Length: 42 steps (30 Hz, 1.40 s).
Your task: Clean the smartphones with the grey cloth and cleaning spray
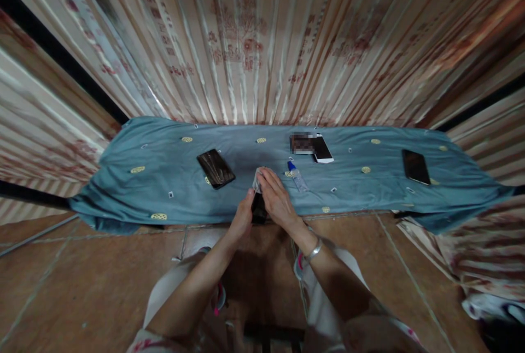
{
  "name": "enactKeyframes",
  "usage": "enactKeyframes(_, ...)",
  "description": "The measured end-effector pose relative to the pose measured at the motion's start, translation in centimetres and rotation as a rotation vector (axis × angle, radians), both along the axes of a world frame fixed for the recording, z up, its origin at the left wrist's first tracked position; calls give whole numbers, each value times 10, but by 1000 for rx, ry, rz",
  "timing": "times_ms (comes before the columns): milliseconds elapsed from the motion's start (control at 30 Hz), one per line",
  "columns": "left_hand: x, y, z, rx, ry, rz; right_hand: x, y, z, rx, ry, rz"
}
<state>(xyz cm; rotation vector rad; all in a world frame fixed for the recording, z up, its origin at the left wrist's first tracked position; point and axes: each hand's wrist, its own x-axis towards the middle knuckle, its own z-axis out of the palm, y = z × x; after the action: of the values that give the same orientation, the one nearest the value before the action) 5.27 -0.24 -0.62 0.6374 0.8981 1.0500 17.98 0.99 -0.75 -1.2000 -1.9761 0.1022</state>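
Left hand (243, 214) closed around a black smartphone (258, 212) at the front edge of the cloth-covered desk (353, 197); right hand (277, 196) loosely curled, holding a pale cloth (256, 182) against the smartphone's far end. A blue-capped clear bottle (299, 178) lies just beyond, to the right.

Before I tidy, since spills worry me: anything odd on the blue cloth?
No spill is visible. A pixelated patch at the left of the white-framed phone looks odd, hiding what lies there.
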Motion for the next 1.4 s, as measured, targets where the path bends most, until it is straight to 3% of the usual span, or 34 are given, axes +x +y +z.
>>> enactKeyframes(500,-3,0,9,161,-5,41,0,7,-8,-137,83,-70)
enactKeyframes(900,-9,-3,18,22,-79,-10,0,8,-9,-256,246,-160)
enactKeyframes(1133,-9,-1,18,45,-135,-23,0,13,-15,-313,402,-211)
enactKeyframes(1400,-10,8,21,12,-141,76,-7,5,-18,-335,367,-167)
